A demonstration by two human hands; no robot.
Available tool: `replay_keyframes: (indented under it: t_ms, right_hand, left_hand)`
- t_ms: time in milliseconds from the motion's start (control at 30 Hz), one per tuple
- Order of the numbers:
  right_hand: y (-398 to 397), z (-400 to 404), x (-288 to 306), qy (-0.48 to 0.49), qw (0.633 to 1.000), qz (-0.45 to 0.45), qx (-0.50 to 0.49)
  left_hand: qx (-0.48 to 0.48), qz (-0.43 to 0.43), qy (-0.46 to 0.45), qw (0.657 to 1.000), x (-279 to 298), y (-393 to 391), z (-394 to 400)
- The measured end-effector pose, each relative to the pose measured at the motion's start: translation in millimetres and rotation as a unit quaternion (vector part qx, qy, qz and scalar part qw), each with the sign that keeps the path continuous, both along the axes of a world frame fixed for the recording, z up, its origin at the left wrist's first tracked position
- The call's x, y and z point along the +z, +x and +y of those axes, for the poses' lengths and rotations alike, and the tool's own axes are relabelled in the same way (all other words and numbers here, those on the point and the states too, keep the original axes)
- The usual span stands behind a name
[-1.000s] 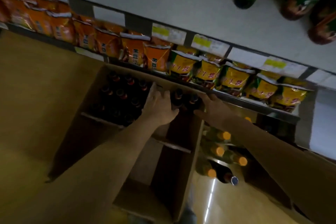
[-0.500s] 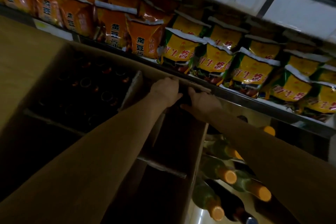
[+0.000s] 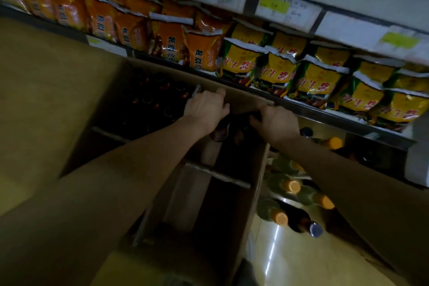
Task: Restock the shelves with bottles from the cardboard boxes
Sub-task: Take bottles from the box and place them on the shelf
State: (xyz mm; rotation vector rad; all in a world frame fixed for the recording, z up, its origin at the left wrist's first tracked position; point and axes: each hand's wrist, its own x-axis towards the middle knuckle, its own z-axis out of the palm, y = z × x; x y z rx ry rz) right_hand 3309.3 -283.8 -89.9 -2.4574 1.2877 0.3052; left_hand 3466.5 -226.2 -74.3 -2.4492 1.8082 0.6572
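An open cardboard box (image 3: 240, 102) with dividers (image 3: 217, 174) stands below me against the shelves. Several dark bottles (image 3: 151, 102) fill its far left compartment. My left hand (image 3: 206, 109) reaches into the far right corner and grips a dark bottle (image 3: 220, 131), whose body shows under my palm. My right hand (image 3: 277, 123) is just beside it, fingers curled round another dark bottle (image 3: 254, 118) that is mostly hidden in shadow. The near compartments look dark and bare.
Orange pouches (image 3: 167, 42) and yellow pouches (image 3: 278, 69) line the shelf just above the box. Bottles with orange caps (image 3: 291, 186) and one with a silver cap (image 3: 315, 229) stand on the bottom shelf to the right. A shiny floor (image 3: 290, 255) lies between.
The camera has dropped closer to the box. Both hands went from hovering open over the corner bottles to curling round them, and the left hand's bottle now shows raised under the palm.
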Motion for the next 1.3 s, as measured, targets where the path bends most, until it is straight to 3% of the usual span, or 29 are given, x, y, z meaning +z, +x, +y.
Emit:
replay_keyframes:
  t_ms: [367,633,733,1033,1300]
  right_hand:
    - [-11.3,72.7,230.8,-0.058,0.997,-0.026,-0.050]
    - [-24.4,107.1,461.5,-0.081,0.995,-0.035,-0.054]
    - [-31.2,116.3,547.0,-0.136,0.988,-0.011,-0.066]
    - [-92.6,158.5,787.5,-0.265,0.941,-0.071,-0.198]
    - [-179.6,215.8,924.9,-0.356,0.874,-0.150,-0.295]
  left_hand:
    - [-0.111,-0.018,-0.003,0.994,224.9,-3.4,44.1]
    - [-0.216,-0.049,-0.085,0.971,456.2,-8.6,55.8]
    - [-0.250,-0.050,-0.136,0.957,550.4,-16.7,54.8]
    - [-0.295,-0.058,-0.309,0.902,791.4,-64.9,68.0]
    - [-0.317,-0.004,-0.430,0.845,926.7,-146.1,86.5]
